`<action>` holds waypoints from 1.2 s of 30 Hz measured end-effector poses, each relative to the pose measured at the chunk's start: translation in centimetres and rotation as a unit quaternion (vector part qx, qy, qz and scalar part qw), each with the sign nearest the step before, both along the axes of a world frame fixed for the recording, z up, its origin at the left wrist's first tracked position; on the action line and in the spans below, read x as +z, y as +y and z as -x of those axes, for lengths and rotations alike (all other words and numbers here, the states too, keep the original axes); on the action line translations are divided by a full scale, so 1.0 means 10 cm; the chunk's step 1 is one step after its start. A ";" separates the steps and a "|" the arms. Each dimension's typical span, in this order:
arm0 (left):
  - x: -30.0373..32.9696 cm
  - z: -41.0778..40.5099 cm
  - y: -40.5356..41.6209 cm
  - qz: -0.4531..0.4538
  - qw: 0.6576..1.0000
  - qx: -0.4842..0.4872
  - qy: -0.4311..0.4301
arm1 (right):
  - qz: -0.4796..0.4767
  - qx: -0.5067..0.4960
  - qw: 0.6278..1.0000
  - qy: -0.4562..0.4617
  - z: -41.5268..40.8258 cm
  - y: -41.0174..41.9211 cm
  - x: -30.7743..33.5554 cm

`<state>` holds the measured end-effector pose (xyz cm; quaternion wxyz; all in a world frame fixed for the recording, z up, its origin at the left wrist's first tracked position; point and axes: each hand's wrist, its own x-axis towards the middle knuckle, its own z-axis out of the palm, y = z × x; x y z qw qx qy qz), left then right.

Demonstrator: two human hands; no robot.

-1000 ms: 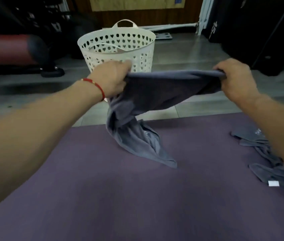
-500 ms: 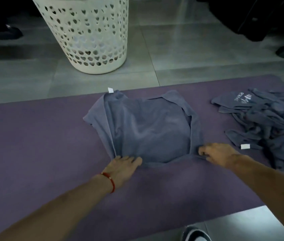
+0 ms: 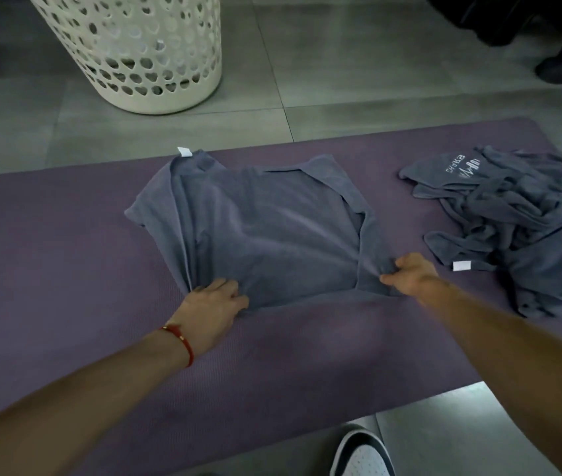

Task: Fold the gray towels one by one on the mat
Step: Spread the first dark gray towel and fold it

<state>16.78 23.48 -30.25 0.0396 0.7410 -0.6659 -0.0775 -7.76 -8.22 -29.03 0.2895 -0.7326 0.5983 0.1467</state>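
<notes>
1. Lying across the middle of the purple mat point(image 3: 66, 269), a gray towel point(image 3: 266, 228) is spread out roughly flat, with both side edges folded inward and a small white tag point(image 3: 184, 151) sticking out at its far left corner.
2. At the near left corner of this towel, the left hand point(image 3: 212, 305) grips the cloth, its fingers curled into the bunched fabric; a red cord bracelet point(image 3: 180, 338) circles that wrist.
3. At the near right corner, the right hand point(image 3: 410, 274) pinches the folded edge of the towel, fingers and thumb closed on the cloth.
4. The two hands are well apart, one at each near corner, and the towel's near edge runs between them.
5. On the right end of the mat a heap of gray towels point(image 3: 520, 228) lies crumpled and unfolded, apart from the spread towel; white lettering shows on the topmost one and a white tag point(image 3: 462, 265) pokes out at its near side.
6. Beyond the mat, on the gray tiled floor point(image 3: 341, 80), stands a white laundry basket point(image 3: 142, 49) with heart-shaped holes in its wall.
7. At the bottom edge, on the floor just near the mat, the toe of a black-and-white shoe point(image 3: 362, 455) is visible.
</notes>
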 end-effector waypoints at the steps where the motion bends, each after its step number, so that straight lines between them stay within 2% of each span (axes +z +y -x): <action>1: 0.00 0.05 0.00 0.008 1.000 -0.003 0.000 | -0.008 0.007 1.000 0.025 0.13 -0.05 0.01; 4: 0.00 0.28 -0.02 -0.014 0.999 -0.040 0.026 | -0.032 0.047 0.993 0.101 0.49 -0.12 0.07; 6: 0.03 0.46 -0.04 -0.105 0.988 -0.107 0.045 | -0.050 0.074 0.989 0.119 0.64 -0.14 0.09; 8: 0.12 0.53 -0.14 -0.211 0.968 -0.117 0.064 | -0.067 0.083 0.989 0.104 0.67 -0.14 0.10; 9: 0.20 0.52 -0.23 -0.204 0.970 -0.118 0.062 | -0.077 0.075 0.991 0.080 0.64 -0.15 0.11; 12: 0.39 0.34 -0.71 -0.101 0.989 -0.106 0.009 | -0.075 0.015 0.997 -0.004 0.45 -0.21 0.11; 16: 0.50 0.08 -1.72 -0.102 0.993 -0.042 0.034 | 0.033 -0.004 0.999 0.010 0.30 -0.13 0.01; 20: 0.34 0.02 -2.76 -0.084 0.990 0.068 0.090 | 0.052 -0.059 0.997 0.014 0.49 0.21 -0.02; 25: -0.01 -0.02 -3.56 -0.104 0.982 0.142 0.068 | 0.088 -0.066 0.993 0.042 0.90 0.57 -0.03; 29: -0.15 -0.05 -3.91 -0.101 0.971 0.209 0.064 | 0.103 -0.156 0.982 -0.026 1.02 0.71 -0.15; 33: -0.14 -0.11 -4.12 -0.129 0.960 0.232 0.087 | 0.057 -0.219 0.968 -0.108 1.10 0.76 -0.29; 34: -0.11 -0.13 -4.17 -0.127 0.962 0.218 0.108 | 0.040 -0.246 0.955 -0.160 1.11 0.77 -0.30; 36: -0.02 -0.21 -4.27 -0.095 0.959 0.197 0.182 | 0.018 -0.332 0.895 -0.298 1.16 0.80 -0.24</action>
